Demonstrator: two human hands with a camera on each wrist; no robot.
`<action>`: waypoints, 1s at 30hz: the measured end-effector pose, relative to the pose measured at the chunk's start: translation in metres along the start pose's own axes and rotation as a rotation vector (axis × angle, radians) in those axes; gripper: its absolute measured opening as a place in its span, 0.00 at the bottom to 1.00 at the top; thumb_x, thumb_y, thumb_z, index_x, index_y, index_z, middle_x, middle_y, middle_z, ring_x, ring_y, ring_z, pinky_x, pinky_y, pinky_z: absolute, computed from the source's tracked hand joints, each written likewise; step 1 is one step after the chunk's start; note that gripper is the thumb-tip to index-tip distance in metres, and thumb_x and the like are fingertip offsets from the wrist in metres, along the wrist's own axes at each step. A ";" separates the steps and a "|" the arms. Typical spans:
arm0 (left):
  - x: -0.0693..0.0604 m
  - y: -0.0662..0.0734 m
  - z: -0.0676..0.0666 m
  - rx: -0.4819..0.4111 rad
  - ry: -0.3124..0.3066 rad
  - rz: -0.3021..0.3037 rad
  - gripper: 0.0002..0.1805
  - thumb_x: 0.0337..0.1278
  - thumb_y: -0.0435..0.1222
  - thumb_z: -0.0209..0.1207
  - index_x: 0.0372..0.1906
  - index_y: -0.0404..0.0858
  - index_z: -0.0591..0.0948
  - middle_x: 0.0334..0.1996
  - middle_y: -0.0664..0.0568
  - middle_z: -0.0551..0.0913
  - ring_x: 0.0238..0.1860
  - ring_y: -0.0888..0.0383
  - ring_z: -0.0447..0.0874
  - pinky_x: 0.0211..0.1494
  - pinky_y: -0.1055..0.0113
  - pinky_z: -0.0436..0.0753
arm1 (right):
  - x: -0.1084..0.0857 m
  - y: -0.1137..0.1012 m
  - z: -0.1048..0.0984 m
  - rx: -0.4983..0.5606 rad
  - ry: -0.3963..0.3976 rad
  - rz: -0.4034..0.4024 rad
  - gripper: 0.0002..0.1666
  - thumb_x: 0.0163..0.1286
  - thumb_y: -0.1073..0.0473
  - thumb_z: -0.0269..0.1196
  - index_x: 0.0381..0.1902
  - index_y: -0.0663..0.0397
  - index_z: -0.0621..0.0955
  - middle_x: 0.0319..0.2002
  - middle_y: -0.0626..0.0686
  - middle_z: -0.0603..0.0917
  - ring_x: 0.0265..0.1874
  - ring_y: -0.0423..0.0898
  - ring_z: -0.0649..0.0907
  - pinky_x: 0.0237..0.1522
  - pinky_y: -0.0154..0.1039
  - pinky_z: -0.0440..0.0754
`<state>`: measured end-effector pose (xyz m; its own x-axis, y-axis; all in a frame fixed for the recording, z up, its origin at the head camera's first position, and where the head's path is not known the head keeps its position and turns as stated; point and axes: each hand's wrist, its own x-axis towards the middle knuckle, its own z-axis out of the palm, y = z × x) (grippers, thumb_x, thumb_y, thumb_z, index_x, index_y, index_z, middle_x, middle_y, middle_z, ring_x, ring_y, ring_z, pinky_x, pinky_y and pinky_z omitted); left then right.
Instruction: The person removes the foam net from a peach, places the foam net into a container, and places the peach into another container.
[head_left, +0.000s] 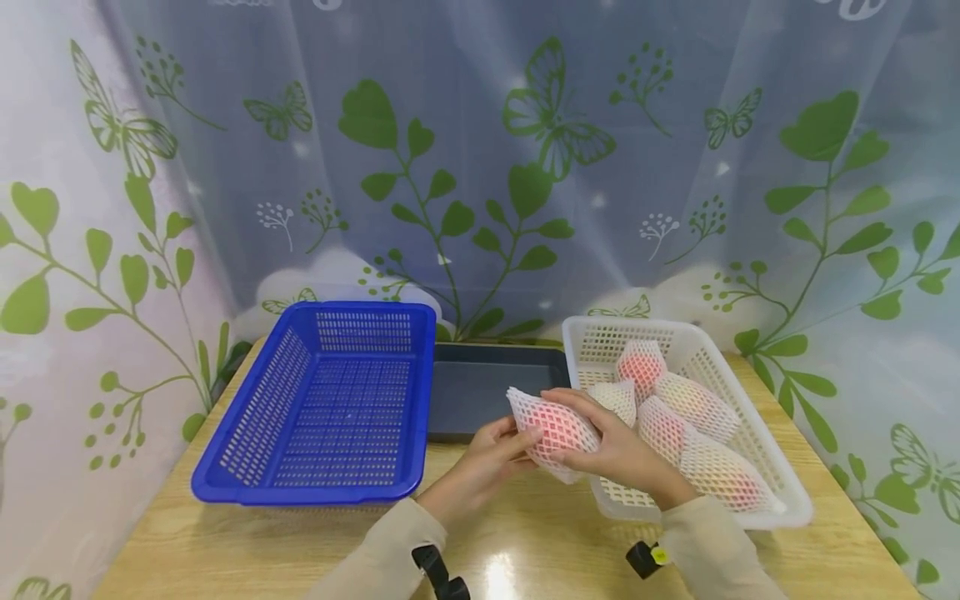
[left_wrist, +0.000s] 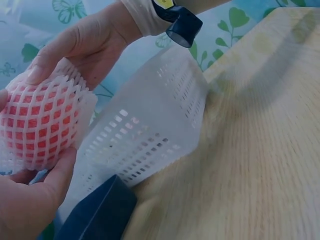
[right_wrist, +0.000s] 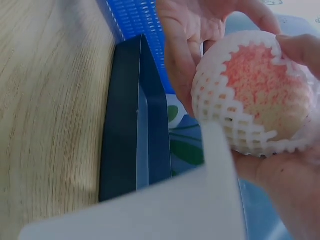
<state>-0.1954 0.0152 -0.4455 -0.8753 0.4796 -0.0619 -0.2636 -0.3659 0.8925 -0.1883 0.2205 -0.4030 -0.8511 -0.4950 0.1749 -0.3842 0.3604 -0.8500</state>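
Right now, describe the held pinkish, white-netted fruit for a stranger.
Find the white perforated plastic basket. By its left rim, the left hand and right hand hold a pinkish fruit in white foam netting. Its netted neighbours lie unheld inside.

beige sleeves (head_left: 712, 546), black wrist cameras (head_left: 642, 560)
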 end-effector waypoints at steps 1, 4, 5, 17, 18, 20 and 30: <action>-0.002 -0.001 -0.001 -0.003 0.006 0.005 0.30 0.63 0.36 0.58 0.65 0.25 0.64 0.52 0.41 0.78 0.49 0.56 0.80 0.61 0.53 0.76 | 0.001 0.001 0.002 0.016 -0.006 -0.007 0.41 0.61 0.59 0.68 0.70 0.44 0.66 0.71 0.54 0.59 0.56 0.54 0.74 0.52 0.39 0.78; -0.006 -0.003 -0.005 -0.016 0.025 0.021 0.33 0.62 0.36 0.59 0.67 0.24 0.62 0.54 0.40 0.76 0.51 0.56 0.78 0.62 0.53 0.75 | 0.003 0.001 0.008 0.070 -0.017 0.000 0.42 0.61 0.61 0.68 0.71 0.44 0.63 0.70 0.57 0.61 0.54 0.53 0.75 0.50 0.39 0.80; -0.007 -0.004 -0.007 -0.019 0.038 0.029 0.34 0.62 0.36 0.59 0.67 0.24 0.61 0.55 0.39 0.75 0.51 0.56 0.78 0.62 0.53 0.75 | 0.004 0.001 0.011 0.089 -0.016 0.008 0.43 0.62 0.62 0.68 0.72 0.44 0.62 0.70 0.58 0.62 0.54 0.53 0.75 0.50 0.39 0.80; -0.017 -0.017 -0.025 -0.027 0.170 0.120 0.35 0.59 0.34 0.62 0.66 0.23 0.61 0.51 0.43 0.79 0.50 0.58 0.79 0.61 0.60 0.77 | 0.005 -0.007 0.053 -0.137 0.238 0.131 0.45 0.58 0.57 0.71 0.70 0.57 0.64 0.65 0.64 0.70 0.56 0.59 0.76 0.52 0.50 0.78; -0.018 -0.019 -0.027 -0.030 0.177 0.119 0.35 0.59 0.34 0.61 0.66 0.23 0.61 0.51 0.43 0.79 0.50 0.58 0.79 0.61 0.61 0.77 | 0.005 -0.007 0.058 -0.142 0.259 0.140 0.46 0.57 0.58 0.72 0.70 0.58 0.64 0.65 0.64 0.70 0.56 0.59 0.76 0.53 0.51 0.78; -0.020 -0.021 -0.029 -0.031 0.193 0.116 0.35 0.59 0.34 0.61 0.66 0.22 0.60 0.52 0.42 0.79 0.50 0.58 0.79 0.61 0.61 0.77 | 0.005 -0.007 0.066 -0.143 0.304 0.164 0.46 0.56 0.59 0.72 0.69 0.59 0.65 0.62 0.66 0.72 0.55 0.60 0.77 0.52 0.52 0.79; -0.031 -0.034 -0.040 0.001 0.271 0.037 0.38 0.60 0.37 0.61 0.66 0.20 0.58 0.58 0.35 0.73 0.53 0.55 0.78 0.62 0.61 0.76 | 0.003 0.006 0.095 -0.120 0.386 0.195 0.42 0.53 0.58 0.73 0.63 0.64 0.69 0.57 0.67 0.75 0.54 0.61 0.77 0.54 0.55 0.77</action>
<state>-0.1755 -0.0189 -0.4916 -0.9608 0.2352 -0.1465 -0.2294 -0.3787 0.8966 -0.1590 0.1460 -0.4549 -0.9740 -0.0858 0.2095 -0.2232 0.5182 -0.8256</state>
